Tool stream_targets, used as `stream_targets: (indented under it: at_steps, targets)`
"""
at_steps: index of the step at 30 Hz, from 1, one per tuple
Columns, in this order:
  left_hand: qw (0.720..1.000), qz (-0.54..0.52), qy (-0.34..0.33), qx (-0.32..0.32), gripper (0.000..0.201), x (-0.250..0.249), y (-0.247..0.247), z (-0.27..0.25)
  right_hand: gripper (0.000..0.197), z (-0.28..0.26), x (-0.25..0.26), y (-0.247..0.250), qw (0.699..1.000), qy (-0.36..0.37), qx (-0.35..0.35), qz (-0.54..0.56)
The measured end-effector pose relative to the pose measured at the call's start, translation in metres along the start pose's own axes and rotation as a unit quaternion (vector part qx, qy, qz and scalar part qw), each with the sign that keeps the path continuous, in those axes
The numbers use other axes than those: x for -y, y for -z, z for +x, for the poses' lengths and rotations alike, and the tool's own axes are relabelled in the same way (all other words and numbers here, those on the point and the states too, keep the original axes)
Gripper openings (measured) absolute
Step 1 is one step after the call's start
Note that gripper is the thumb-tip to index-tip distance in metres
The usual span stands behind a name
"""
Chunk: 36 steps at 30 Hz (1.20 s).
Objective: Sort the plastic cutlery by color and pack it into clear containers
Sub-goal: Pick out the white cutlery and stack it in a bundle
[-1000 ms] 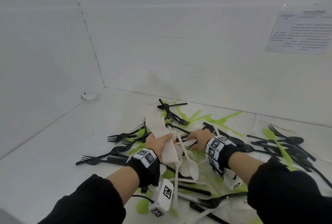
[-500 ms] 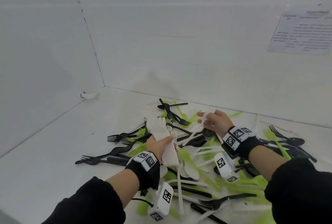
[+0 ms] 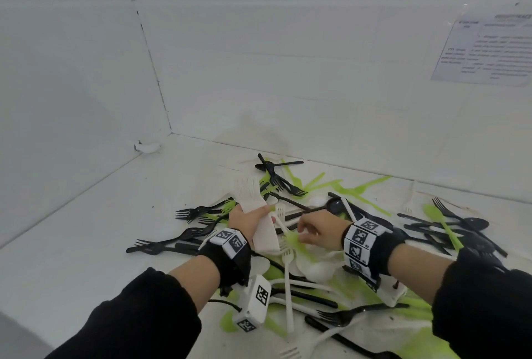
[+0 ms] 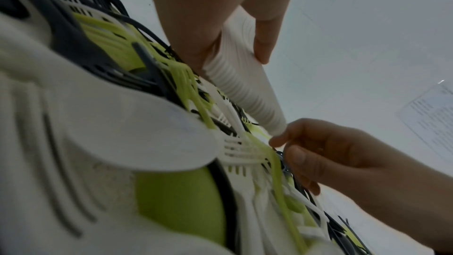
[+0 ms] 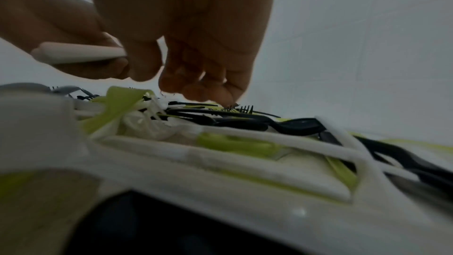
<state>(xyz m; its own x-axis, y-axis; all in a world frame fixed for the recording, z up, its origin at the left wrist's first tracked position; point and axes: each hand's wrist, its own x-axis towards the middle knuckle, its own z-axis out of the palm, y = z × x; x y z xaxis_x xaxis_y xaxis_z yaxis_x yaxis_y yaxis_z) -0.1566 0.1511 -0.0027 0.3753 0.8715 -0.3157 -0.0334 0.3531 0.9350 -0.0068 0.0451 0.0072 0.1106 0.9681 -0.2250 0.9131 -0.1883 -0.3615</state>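
My left hand [image 3: 247, 222] grips a thick stack of white forks [image 3: 249, 191] held upright over the pile, tines pointing away; the stack [image 4: 245, 84] shows its layered edges in the left wrist view. My right hand [image 3: 311, 229] is just right of the stack. Its thumb and forefinger pinch a single white fork [image 3: 280, 213], whose handle [image 5: 81, 55] shows in the right wrist view. Below both hands lies a mixed heap of black forks [image 3: 190, 211], green cutlery [image 3: 440, 220] and loose white forks [image 3: 288, 286].
Everything sits on a white floor between white walls that meet in a corner [image 3: 169, 134]. A printed sheet [image 3: 486, 47] hangs on the right wall. Black spoons [image 3: 475, 223] spread to the far right. Bare floor [image 3: 86, 229] lies to the left of the heap.
My right hand went from the pile's middle to its back, lifted a white fork and brought it beside the stack. My left hand has stayed in place with the stack.
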Motion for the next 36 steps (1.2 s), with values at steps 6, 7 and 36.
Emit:
stream_targets:
  at_steps: [6, 7, 36]
  targets:
    - [1.000, 0.015, 0.001, -0.004, 0.028, 0.003, 0.000, -0.008, 0.045, -0.007, 0.008, 0.001, 0.995, -0.026, 0.046, -0.083]
    - [1.000, 0.017, 0.001, -0.008, 0.030, 0.003, 0.001, -0.010, 0.044, -0.010, 0.006, 0.006, 0.998, -0.015, 0.028, -0.060]
    - [0.998, -0.022, -0.005, -0.059, 0.026, 0.009, 0.012, -0.034, 0.042, -0.020, 0.013, 0.006, 0.920, 0.193, 0.078, -0.332]
